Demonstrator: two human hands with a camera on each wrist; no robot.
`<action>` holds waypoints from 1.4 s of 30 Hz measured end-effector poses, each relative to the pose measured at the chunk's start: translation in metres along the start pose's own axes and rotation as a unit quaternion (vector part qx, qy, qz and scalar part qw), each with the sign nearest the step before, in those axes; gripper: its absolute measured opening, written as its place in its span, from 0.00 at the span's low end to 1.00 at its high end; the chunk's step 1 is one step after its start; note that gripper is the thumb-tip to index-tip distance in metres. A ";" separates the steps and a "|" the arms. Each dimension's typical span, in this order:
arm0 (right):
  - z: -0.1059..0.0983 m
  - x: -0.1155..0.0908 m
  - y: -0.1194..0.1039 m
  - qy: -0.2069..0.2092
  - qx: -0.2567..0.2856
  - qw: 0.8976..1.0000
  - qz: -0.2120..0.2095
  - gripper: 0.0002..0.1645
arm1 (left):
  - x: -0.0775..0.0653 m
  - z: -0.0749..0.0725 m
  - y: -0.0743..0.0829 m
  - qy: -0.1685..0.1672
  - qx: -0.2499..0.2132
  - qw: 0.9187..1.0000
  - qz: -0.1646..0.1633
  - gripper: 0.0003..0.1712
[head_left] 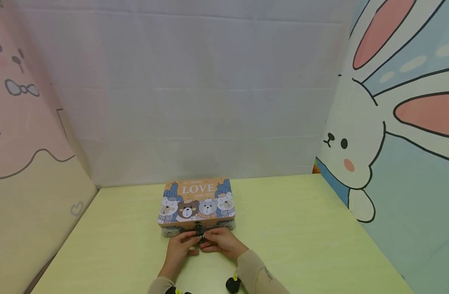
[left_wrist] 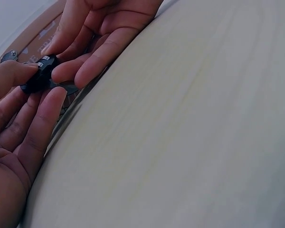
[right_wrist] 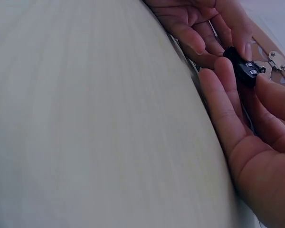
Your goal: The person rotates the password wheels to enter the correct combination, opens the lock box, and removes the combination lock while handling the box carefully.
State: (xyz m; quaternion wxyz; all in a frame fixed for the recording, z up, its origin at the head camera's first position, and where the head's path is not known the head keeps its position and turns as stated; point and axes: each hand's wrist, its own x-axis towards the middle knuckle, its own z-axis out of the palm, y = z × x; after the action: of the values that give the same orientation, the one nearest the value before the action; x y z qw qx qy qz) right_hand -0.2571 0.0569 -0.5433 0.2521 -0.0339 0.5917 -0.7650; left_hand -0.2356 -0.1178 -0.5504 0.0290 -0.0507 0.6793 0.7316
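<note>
A tin box (head_left: 196,187) with cartoon bears and the word LOVE on its lid stands on the table, lid down. At its front hangs a small black combination padlock (right_wrist: 241,67) with number dials, by a metal hasp (right_wrist: 277,61). My left hand (head_left: 180,248) pinches one end of the padlock between thumb and fingers. From the other side my right hand (head_left: 223,242) pinches the opposite end, its thumb close to the dials. Both hands' lower fingers extend below the padlock (left_wrist: 39,74), near the tabletop. The dial numbers are too small to read.
The pale yellow-green table (head_left: 301,228) spreads around the box. A white cloth backdrop (head_left: 202,102) rises behind it. Printed cartoon panels flank the table, with a rabbit (head_left: 356,155) on the right one. Black wrist straps (head_left: 233,284) show near the sleeves.
</note>
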 end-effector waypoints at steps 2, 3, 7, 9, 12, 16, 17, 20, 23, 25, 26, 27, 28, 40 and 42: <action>0.000 -0.001 -0.001 -0.002 -0.001 1.000 0.001 0.13 | 0.000 -0.001 0.000 0.000 -0.002 1.000 -0.003 0.17; 0.000 -0.002 -0.001 -0.003 -0.001 1.000 0.002 0.13 | -0.001 -0.001 0.000 0.000 -0.003 1.000 -0.004 0.17; 0.000 -0.003 -0.002 -0.005 -0.005 1.000 0.001 0.14 | -0.001 -0.002 0.001 -0.005 -0.007 1.000 -0.010 0.19; 0.000 -0.003 -0.002 -0.006 -0.006 1.000 0.000 0.15 | -0.001 -0.003 0.001 -0.007 -0.008 1.000 -0.010 0.21; 0.000 -0.002 -0.003 -0.004 -0.003 1.000 0.002 0.14 | 0.000 -0.003 0.001 -0.008 -0.009 1.000 -0.006 0.21; 0.000 -0.002 -0.003 -0.005 -0.003 1.000 0.003 0.14 | 0.000 -0.003 0.001 -0.006 -0.011 1.000 -0.002 0.21; 0.000 -0.003 -0.003 -0.005 -0.003 1.000 0.002 0.14 | 0.000 -0.002 0.001 -0.006 -0.011 1.000 -0.001 0.21; 0.000 -0.002 -0.003 -0.006 -0.004 1.000 0.002 0.14 | 0.000 -0.002 0.000 -0.003 -0.010 1.000 0.002 0.21; 0.000 -0.002 -0.003 -0.007 -0.003 1.000 0.000 0.14 | 0.000 -0.002 -0.001 -0.001 -0.008 1.000 0.003 0.20; 0.000 -0.002 -0.002 -0.007 -0.003 1.000 -0.001 0.14 | 0.000 -0.002 -0.001 0.000 -0.008 1.000 0.003 0.20; 0.000 -0.002 -0.002 -0.007 -0.002 1.000 -0.001 0.14 | 0.000 -0.002 -0.002 -0.001 -0.009 1.000 0.002 0.19; 0.000 -0.002 -0.002 -0.007 -0.002 1.000 0.000 0.14 | 0.000 -0.002 -0.002 -0.001 -0.010 1.000 0.002 0.19; 0.000 -0.002 -0.001 -0.007 -0.002 1.000 0.000 0.14 | 0.001 -0.002 -0.002 -0.002 -0.011 1.000 0.001 0.19; -0.001 0.000 0.001 -0.005 -0.003 1.000 -0.001 0.12 | 0.000 -0.001 -0.003 -0.001 -0.004 1.000 0.008 0.19; -0.001 0.001 0.001 -0.002 -0.004 1.000 -0.002 0.12 | 0.000 0.000 -0.002 0.001 -0.003 1.000 0.010 0.19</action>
State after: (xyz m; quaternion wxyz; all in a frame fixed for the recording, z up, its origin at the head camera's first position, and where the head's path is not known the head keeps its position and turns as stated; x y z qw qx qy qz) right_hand -0.2573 0.0570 -0.5448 0.2520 -0.0374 0.5939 -0.7632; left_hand -0.2353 -0.1177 -0.5529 0.0203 -0.0449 0.6778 0.7336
